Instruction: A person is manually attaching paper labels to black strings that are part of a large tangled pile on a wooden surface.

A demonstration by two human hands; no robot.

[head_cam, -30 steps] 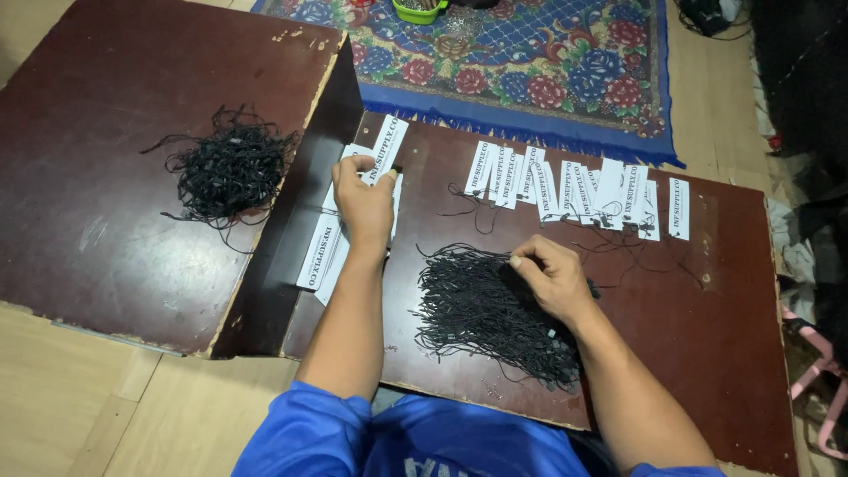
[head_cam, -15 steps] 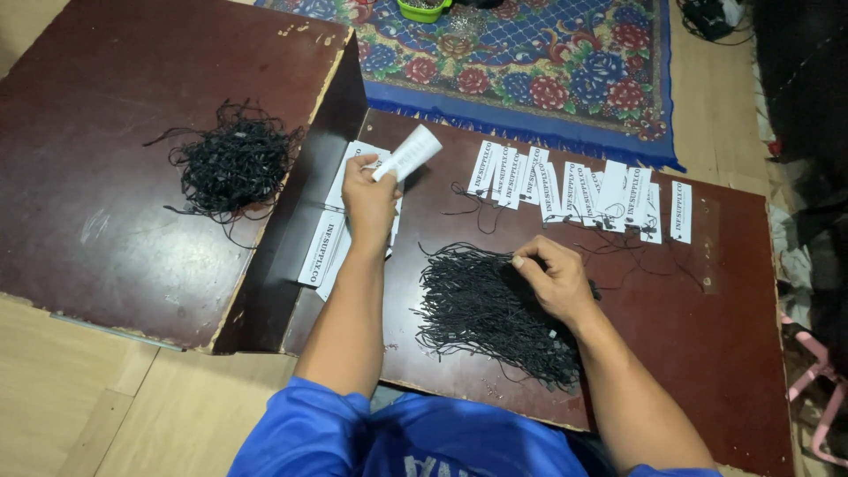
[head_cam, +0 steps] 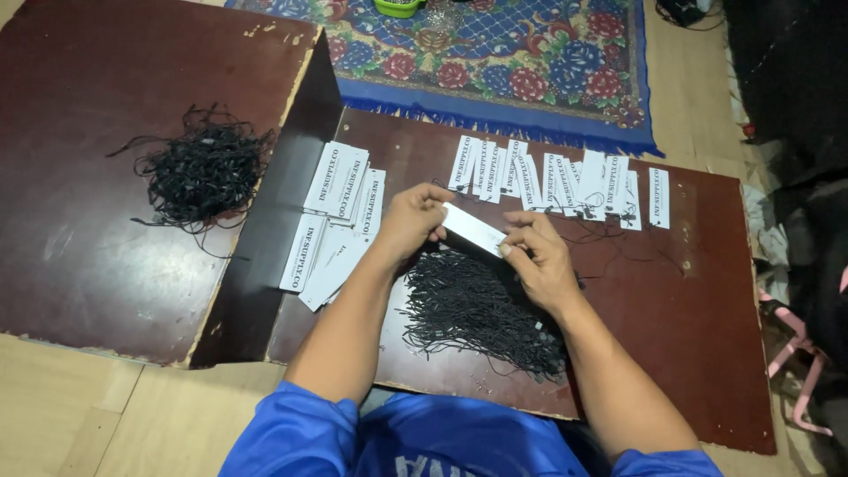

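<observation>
My left hand [head_cam: 408,221] and my right hand [head_cam: 541,258] hold one white paper tag [head_cam: 474,230] between them, above a pile of black strings [head_cam: 481,309] on the dark brown board [head_cam: 689,309]. The left hand grips the tag's left end, and the right hand pinches its right end. A loose stack of white tags [head_cam: 334,216] lies just left of my left hand.
A row of white tags with strings attached [head_cam: 565,181] lies along the board's far edge. A second pile of black strings [head_cam: 205,172] sits on a raised brown board [head_cam: 79,256] at left. A patterned floral rug [head_cam: 521,62] lies beyond.
My left hand lifted a tag from the stack and carried it right to the middle. My right hand left the string pile and took the tag's other end.
</observation>
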